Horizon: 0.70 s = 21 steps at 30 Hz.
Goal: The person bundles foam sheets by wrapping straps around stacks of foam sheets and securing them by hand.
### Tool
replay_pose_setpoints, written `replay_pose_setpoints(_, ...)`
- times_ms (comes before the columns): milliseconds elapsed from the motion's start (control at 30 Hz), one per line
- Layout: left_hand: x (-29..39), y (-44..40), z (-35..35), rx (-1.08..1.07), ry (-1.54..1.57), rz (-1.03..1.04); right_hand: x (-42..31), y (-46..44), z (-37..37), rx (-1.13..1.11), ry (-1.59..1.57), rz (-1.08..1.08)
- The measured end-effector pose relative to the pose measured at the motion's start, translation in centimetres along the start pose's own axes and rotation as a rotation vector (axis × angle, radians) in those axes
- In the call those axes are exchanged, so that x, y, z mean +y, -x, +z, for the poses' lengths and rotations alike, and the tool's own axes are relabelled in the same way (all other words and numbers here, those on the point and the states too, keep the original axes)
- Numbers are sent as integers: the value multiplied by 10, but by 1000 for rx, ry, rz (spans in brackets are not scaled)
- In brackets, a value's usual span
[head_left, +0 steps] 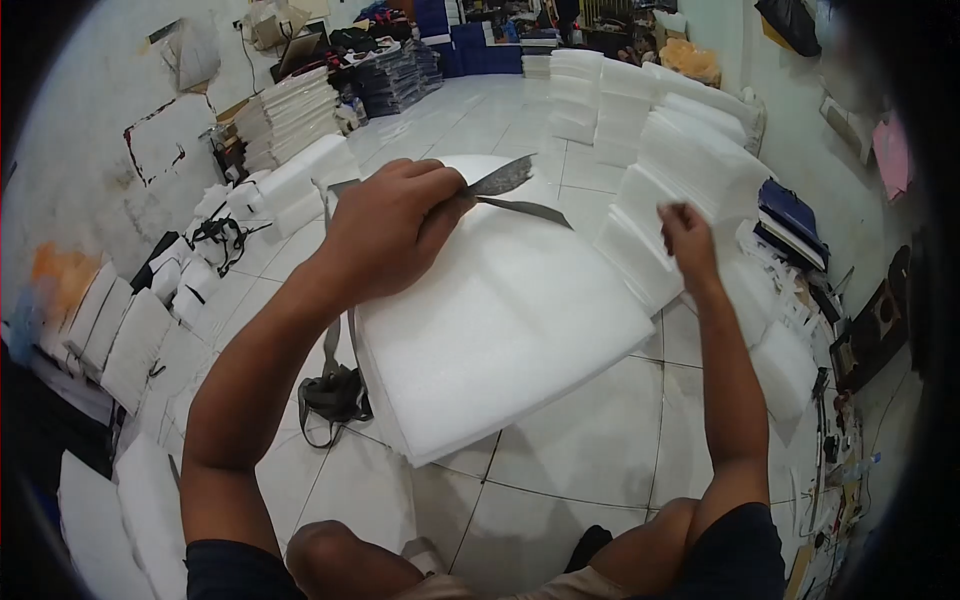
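Note:
A stack of white foam sheets [500,340] lies in front of me, its near corner pointing towards my legs. My left hand [395,225] is closed over its far part, gripping a dark grey fabric strip [505,177]. Two ends of the strip stick out to the right of my fingers, and a length hangs down the stack's left side. By that side, a bunched heap of the same dark strip [336,398] rests on the floor. My right hand [690,245] is raised to the right, apart from the stack, with curled fingers. Whether it pinches anything is hidden.
More white foam stacks [695,150] line the right side and back. Tied white bundles [300,180] and boards [135,350] stand at the left. A dark blue packet [790,215] sits on the right. White tiles [560,500] cover the floor around my feet.

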State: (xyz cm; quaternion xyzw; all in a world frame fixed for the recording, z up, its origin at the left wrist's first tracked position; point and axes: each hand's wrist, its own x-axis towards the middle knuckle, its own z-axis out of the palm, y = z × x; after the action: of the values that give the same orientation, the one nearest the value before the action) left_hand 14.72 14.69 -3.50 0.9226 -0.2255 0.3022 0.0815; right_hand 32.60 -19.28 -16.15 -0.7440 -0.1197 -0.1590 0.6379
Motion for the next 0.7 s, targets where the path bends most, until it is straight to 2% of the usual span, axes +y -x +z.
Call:
replay_pose_setpoints(67, 4, -1, -6, 78, -59, 40, -72, 15, 12, -45, -126, -232)
replay_pose_setpoints(133, 5, -4, -17, 71, 22, -29, -119, 37, 27, -230, -129, -438)
replay_pose_setpoints(200, -2, -3, -23, 147, 73, -56, -154, 62, 52, -331, -4, -597)
replay_pose_setpoints(267, -14, 5, -7, 136, 51, -82, -178, 64, 63, -512, 345, -649)
replay_pose_setpoints(300, -24, 16, 18, 97, 49, -83, -175, 56, 74, -626, 379, -597)
replay_pose_setpoints(333, -33, 25, 38, 67, 45, -82, -172, 52, 86, -798, 408, -429)
replay_pose_setpoints(400, -41, 41, 62, 48, 287, -241, -125, 51, 113, -795, 595, -676)
replay_pose_setpoints(433, -41, 40, 53, 20, 302, -257, -136, 55, 113, -800, 603, -682)
replay_pose_setpoints(500, -31, 41, 49, 17, 293, -240, -169, 67, 110, -849, 646, -471)
replay_pose_setpoints(533, -26, 42, 51, 3, 274, -212, -175, 68, 115, -869, 662, -467)
replay_pose_setpoints(600, -28, 40, 56, 48, 285, -217, -189, 65, 125, -770, 560, -484)
replay_pose_setpoints(633, -31, 38, 59, 71, 272, -217, -190, 62, 133, -741, 479, -592)
replay_pose_setpoints(700, -35, 39, 62, 98, 262, -208, -177, 44, 154, -782, 512, -597)
